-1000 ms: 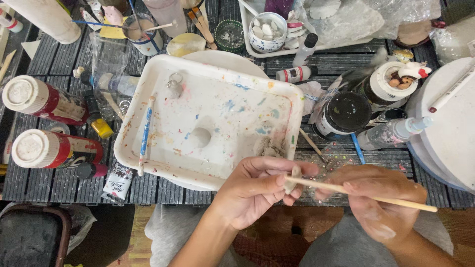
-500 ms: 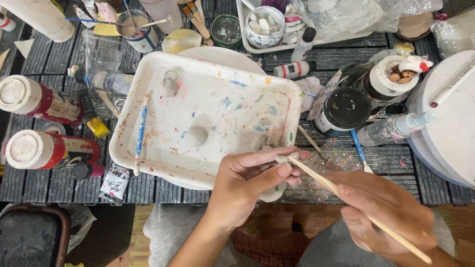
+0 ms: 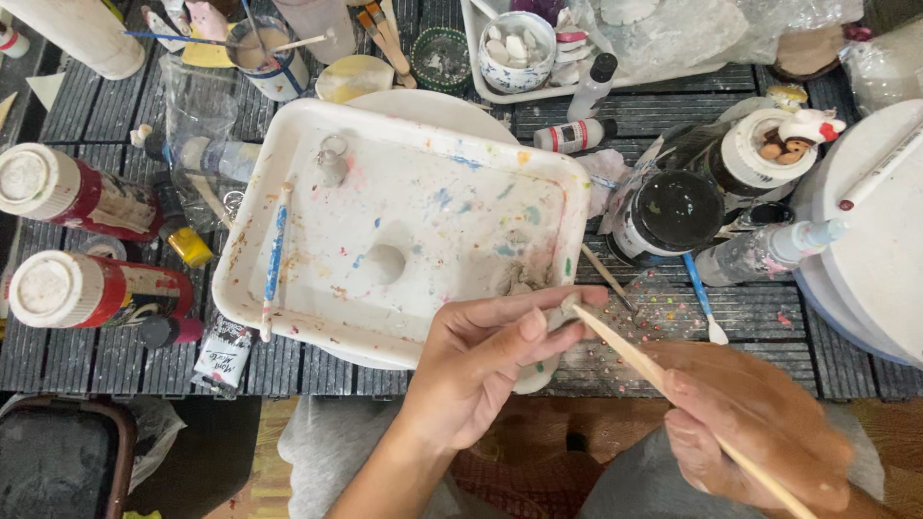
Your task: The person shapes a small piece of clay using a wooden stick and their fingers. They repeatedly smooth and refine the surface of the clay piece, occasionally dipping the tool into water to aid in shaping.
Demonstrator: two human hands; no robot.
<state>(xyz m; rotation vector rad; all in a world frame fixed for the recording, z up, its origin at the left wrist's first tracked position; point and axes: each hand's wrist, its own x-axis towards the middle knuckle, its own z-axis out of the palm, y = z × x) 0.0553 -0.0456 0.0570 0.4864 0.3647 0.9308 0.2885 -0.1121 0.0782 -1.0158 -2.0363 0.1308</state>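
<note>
My left hand [image 3: 486,360] pinches a small pale grey piece [image 3: 560,313] between thumb and fingers, at the near right corner of a white paint-spattered tray [image 3: 317,288]. My right hand [image 3: 755,423] grips a thin wooden brush handle [image 3: 644,363]. The tip of that brush rests against the small piece. Part of the piece is hidden behind my fingers. In the tray lie a blue-stained brush [image 3: 275,252] and a small round white lump [image 3: 385,262].
Two red-and-white paint bottles [image 3: 91,284] lie at the left on the dark slatted table [image 3: 87,115]. A black-lidded jar [image 3: 670,213], small tubes and a large white disc [image 3: 880,231] crowd the right. Cups with brushes [image 3: 269,48] and a bowl of pieces [image 3: 516,43] stand at the back.
My right hand has dropped lower and the brush now slants steeply up to the piece. My left hand has kept its pinch near the tray corner.
</note>
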